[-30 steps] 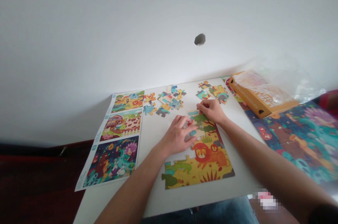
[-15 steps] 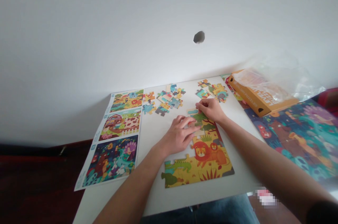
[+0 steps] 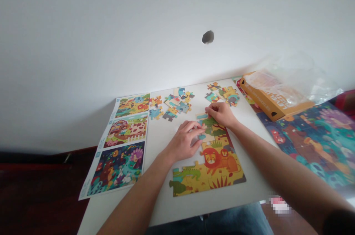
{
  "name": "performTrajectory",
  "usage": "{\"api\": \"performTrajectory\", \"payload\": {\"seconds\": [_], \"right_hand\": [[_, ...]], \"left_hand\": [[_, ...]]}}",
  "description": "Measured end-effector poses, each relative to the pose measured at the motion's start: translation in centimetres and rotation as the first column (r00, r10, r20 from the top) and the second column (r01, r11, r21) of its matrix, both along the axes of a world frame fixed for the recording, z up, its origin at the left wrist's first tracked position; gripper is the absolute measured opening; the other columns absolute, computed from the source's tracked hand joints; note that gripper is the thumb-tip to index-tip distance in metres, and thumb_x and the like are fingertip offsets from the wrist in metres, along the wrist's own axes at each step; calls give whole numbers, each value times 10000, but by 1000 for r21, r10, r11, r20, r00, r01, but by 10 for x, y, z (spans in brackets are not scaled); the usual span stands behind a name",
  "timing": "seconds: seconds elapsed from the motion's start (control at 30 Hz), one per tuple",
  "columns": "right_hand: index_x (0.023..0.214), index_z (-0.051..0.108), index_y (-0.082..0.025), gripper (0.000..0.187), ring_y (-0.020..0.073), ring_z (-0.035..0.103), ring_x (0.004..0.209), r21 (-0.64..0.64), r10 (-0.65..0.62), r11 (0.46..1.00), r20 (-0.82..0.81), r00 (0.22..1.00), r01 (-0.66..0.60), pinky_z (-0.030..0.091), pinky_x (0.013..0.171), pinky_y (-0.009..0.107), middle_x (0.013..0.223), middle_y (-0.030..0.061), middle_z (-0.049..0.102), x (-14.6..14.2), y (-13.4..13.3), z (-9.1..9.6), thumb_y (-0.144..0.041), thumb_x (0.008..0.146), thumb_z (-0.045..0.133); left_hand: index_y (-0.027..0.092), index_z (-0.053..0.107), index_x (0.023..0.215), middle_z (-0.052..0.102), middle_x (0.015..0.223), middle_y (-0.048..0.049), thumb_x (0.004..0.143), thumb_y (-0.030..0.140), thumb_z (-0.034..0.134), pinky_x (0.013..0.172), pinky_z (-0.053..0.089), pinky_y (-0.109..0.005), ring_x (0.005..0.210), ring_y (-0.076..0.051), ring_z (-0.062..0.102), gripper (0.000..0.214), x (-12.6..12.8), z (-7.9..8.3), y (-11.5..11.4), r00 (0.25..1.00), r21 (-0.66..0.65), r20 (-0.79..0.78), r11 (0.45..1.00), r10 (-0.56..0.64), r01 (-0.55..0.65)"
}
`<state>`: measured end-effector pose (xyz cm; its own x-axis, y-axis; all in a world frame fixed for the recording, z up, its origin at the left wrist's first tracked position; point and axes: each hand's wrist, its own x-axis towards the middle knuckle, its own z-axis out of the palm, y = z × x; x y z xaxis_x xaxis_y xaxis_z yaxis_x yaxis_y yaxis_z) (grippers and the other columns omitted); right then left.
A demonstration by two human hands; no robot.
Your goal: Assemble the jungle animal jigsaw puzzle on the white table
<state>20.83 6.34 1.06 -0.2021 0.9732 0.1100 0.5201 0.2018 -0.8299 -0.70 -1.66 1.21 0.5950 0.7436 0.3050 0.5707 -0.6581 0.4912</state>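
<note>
A partly joined jigsaw puzzle [image 3: 216, 176] with lions, a crocodile and a tree lies flat on the white table. My left hand [image 3: 185, 140] is at its left side, fingers apart, the tips touching a pale puzzle piece [image 3: 208, 137] with a teal spot. At the puzzle's top edge, my right hand [image 3: 222, 113] has thumb and index finger closed on a green-and-pale puzzle piece [image 3: 204, 117], partly covered by the fingers. Loose puzzle pieces [image 3: 183, 107] lie beyond my left hand; more loose pieces [image 3: 231, 96] are just beyond my right.
A picture sheet [image 3: 126, 131] with three scenes lies on the left of the table. To the right, an orange puzzle box [image 3: 273, 104] under clear plastic wrap [image 3: 302, 83] stands beside a dark, finished puzzle [image 3: 310, 142]. A white wall with a hole [image 3: 208, 37] rises behind.
My left hand's fingers have drawn back slightly to the left, uncovering more of the pale piece. My right hand stays almost in place at the top edge.
</note>
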Motion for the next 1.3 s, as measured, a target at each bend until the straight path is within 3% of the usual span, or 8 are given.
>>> {"api": "performTrajectory", "payload": {"seconds": [0.2, 0.53, 0.67, 0.83, 0.97, 1.1, 1.2, 1.3], "right_hand": [[621, 656, -180, 324, 120, 541, 537, 6, 4, 1000, 4, 1000, -4, 381, 567, 251, 621, 11, 692, 0, 0, 0, -383, 858, 571], [633, 646, -179, 326, 128, 537, 549, 70, 26, 997, 82, 996, -32, 382, 578, 253, 600, 12, 659, 3, -1, 3, -379, 869, 544], [685, 681, -191, 197, 134, 540, 558, 141, 155, 967, 340, 927, -213, 366, 592, 261, 605, 11, 651, 10, -8, 16, -306, 817, 589], [671, 657, -211, 113, 131, 507, 522, 13, 304, 936, 477, 825, -353, 315, 537, 266, 602, 11, 645, 17, -17, 28, -293, 748, 660], [683, 607, -204, 121, 115, 483, 526, -37, 363, 928, 313, 878, -371, 334, 534, 248, 592, -15, 595, 16, -18, 27, -293, 751, 655], [725, 535, -200, 207, 97, 462, 494, -154, 359, 917, -84, 929, -368, 338, 485, 228, 573, -43, 530, 9, -19, 24, -368, 799, 629], [837, 491, -213, 258, 100, 481, 459, -242, 285, 900, -303, 910, -362, 346, 451, 226, 589, -54, 560, 2, -22, 24, -417, 795, 642], [1004, 492, -213, 337, 106, 495, 481, -223, 266, 913, -311, 913, -342, 368, 469, 227, 652, -38, 636, 1, -23, 23, -385, 774, 668]], "left_hand": [[228, 592, 1310, 556, 1320, -100, 882, 278, 638, 1068, 452, -485, 1193, -278, 497, 434, 2, 4, -2, 999, 12, -45, 1000, 0, 0], [262, 465, 1410, 585, 1235, -72, 839, 219, 696, 1060, 457, -446, 1171, -244, 500, 618, 6, -7, 1, 994, -61, 87, 997, 59, -54], [229, 496, 1375, 560, 1197, -94, 789, 311, 763, 1046, 460, -473, 1167, -275, 487, 650, 3, -9, 1, 987, -48, 52, 987, 154, -151], [229, 600, 1246, 544, 1153, -95, 738, 414, 802, 1038, 456, -498, 1138, -293, 505, 577, 0, -10, 3, 974, -24, 6, 974, 225, -225], [216, 634, 1130, 569, 1130, -88, 735, 370, 803, 1016, 460, -481, 1119, -284, 519, 457, -1, -9, 4, 974, -33, 32, 974, 226, -224], [202, 607, 1036, 643, 1009, -55, 800, 253, 715, 922, 498, -407, 985, -225, 590, 264, -3, -8, 6, 941, -158, 211, 959, 265, -234], [190, 569, 1138, 662, 909, -26, 867, 278, 640, 753, 527, -306, 799, -158, 634, 294, -5, -8, 10, 830, -390, 437, 904, 347, -173], [170, 562, 1158, 653, 859, -15, 890, 347, 618, 614, 512, -245, 648, -116, 612, 326, -10, -12, 16, 670, -491, 572, 852, 472, -182]]}}
